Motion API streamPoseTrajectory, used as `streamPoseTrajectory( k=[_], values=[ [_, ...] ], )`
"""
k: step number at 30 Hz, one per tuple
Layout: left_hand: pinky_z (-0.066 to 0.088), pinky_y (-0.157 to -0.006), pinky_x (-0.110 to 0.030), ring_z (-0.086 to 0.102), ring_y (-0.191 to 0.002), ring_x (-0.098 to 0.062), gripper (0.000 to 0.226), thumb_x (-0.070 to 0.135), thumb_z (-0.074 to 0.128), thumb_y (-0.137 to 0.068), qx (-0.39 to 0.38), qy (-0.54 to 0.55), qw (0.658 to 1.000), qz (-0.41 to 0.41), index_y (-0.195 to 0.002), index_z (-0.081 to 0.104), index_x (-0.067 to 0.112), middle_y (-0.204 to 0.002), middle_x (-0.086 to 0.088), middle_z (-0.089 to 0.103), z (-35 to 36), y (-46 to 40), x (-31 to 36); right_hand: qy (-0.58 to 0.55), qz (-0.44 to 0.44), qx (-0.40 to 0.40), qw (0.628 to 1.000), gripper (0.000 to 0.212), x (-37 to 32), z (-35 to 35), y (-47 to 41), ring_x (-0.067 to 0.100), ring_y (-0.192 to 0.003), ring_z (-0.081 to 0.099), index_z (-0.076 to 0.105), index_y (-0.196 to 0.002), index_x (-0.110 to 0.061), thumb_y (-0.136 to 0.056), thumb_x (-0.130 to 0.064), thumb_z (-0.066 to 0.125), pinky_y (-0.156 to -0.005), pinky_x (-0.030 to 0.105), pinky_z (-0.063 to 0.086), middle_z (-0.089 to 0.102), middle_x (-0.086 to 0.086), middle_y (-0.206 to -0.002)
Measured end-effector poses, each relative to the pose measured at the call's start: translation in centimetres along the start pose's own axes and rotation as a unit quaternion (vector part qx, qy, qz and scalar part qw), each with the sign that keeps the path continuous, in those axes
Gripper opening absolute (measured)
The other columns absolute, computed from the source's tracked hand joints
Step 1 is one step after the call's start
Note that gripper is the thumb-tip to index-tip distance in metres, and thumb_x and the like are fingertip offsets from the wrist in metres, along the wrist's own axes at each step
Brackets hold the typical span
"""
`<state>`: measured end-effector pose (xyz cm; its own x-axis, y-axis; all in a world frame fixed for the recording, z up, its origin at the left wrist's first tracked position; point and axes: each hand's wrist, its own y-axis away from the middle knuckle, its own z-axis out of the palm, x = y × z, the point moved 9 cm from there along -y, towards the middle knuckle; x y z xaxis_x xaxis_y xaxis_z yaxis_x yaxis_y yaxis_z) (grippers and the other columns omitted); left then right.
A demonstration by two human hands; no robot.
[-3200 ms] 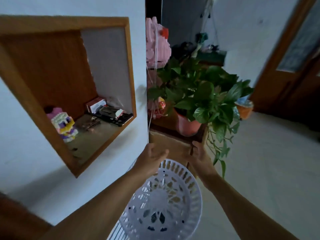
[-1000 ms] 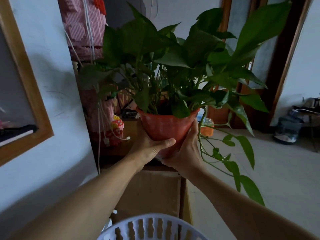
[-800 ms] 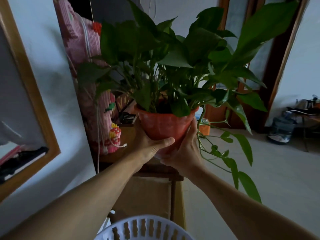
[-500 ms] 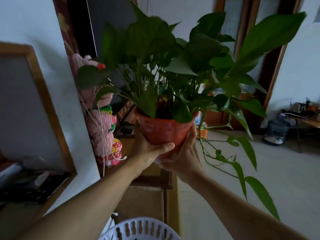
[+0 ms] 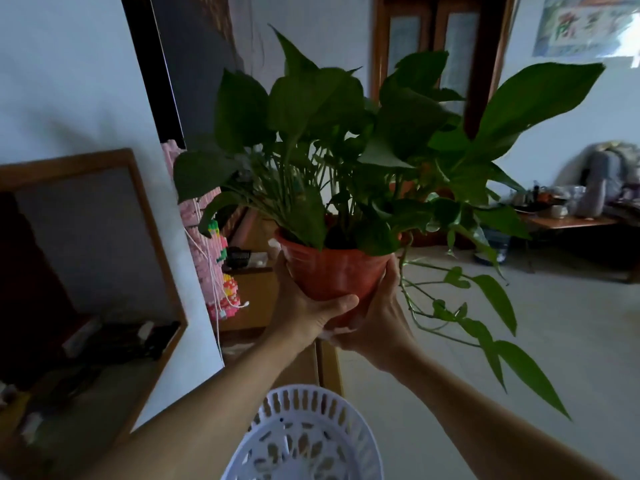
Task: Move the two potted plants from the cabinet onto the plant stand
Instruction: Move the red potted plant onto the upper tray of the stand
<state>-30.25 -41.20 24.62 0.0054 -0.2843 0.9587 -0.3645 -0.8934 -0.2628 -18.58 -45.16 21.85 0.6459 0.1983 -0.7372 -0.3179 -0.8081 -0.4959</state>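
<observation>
Orange potted plant [image 5: 334,271] cupped by left hand [image 5: 304,308] and right hand [image 5: 375,320], fingers [image 5: 341,303] wrapped.

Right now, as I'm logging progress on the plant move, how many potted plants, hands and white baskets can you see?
Potted plants: 1, the orange pot held off the cabinet
Hands: 2, left hand and right hand, both gripping the pot
White baskets: 1, white slotted basket below the arms
Total: 4

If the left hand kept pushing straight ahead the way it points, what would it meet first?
Nothing new: the left hand already presses the orange pot it cups. Beyond that probably the right hand opposite, though depth is unclear.
</observation>
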Motion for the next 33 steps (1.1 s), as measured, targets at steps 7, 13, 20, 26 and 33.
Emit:
streamPoseTrajectory(
  k=[7, 13, 20, 26, 33],
  values=[
    [0.047, -0.042, -0.005, 0.051, -0.098, -0.011, 0.103, -0.005, 0.081, -0.063, -0.032, 0.007, 0.999, -0.022, -0.141, 0.016, 0.016, -0.123, 0.004, 0.039, 0.8, 6.2, -1.8, -0.017, 0.03, 0.0, 0.999, 0.144, -0.7, -1.1, 7.6, 0.006, -0.122, 0.033, -0.011, -0.146, -0.007, -0.047, -0.023, 0.093, -0.076, -0.016, 0.026, 0.033, 0.0, -0.138],
    [0.04, -0.067, 0.006, 0.04, -0.117, -0.009, 0.122, 0.01, 0.089, -0.053, -0.029, -0.064, 0.997, -0.02, -0.146, 0.01, 0.017, -0.127, 0.009, 0.036, 1.6, 9.3, -6.1, -0.009, 0.065, -0.004, 0.998, 0.143, 2.7, -0.5, 12.4, 0.012, -0.124, 0.038, -0.011, -0.146, -0.008, -0.048, -0.016, 0.092, -0.075, -0.006, 0.04, 0.034, 0.007, -0.143],
    [0.041, -0.09, -0.011, 0.04, -0.124, -0.01, 0.137, 0.039, 0.087, -0.031, -0.013, -0.076, 0.997, -0.03, -0.144, 0.013, 0.018, -0.129, 0.011, 0.036, 2.6, 12.3, -11.7, -0.008, 0.074, -0.012, 0.997, 0.148, 7.6, 1.9, 16.3, 0.018, -0.131, 0.038, -0.013, -0.146, -0.016, -0.043, -0.023, 0.093, -0.077, -0.009, 0.035, 0.033, 0.008, -0.146],
    [0.041, -0.106, -0.033, 0.04, -0.133, -0.016, 0.14, 0.043, 0.087, -0.03, -0.008, -0.103, 0.994, -0.04, -0.146, 0.012, 0.018, -0.145, -0.001, 0.038, 2.3, 13.8, -17.4, -0.011, 0.081, -0.01, 0.997, 0.148, 12.1, 5.5, 19.0, 0.018, -0.127, 0.04, -0.011, -0.146, -0.015, -0.04, -0.03, 0.091, -0.084, -0.001, 0.042, 0.033, 0.007, -0.144],
    [0.044, -0.1, -0.028, 0.044, -0.131, -0.018, 0.117, 0.01, 0.087, -0.056, -0.001, -0.057, 0.996, -0.063, -0.146, 0.015, 0.022, -0.142, 0.0, 0.043, 0.6, 13.9, -23.2, -0.007, 0.106, 0.004, 0.994, 0.153, 15.5, 10.0, 20.6, 0.026, -0.131, 0.04, -0.018, -0.144, -0.016, -0.037, -0.043, 0.087, -0.094, 0.031, 0.051, 0.03, 0.012, -0.148]
  ],
)
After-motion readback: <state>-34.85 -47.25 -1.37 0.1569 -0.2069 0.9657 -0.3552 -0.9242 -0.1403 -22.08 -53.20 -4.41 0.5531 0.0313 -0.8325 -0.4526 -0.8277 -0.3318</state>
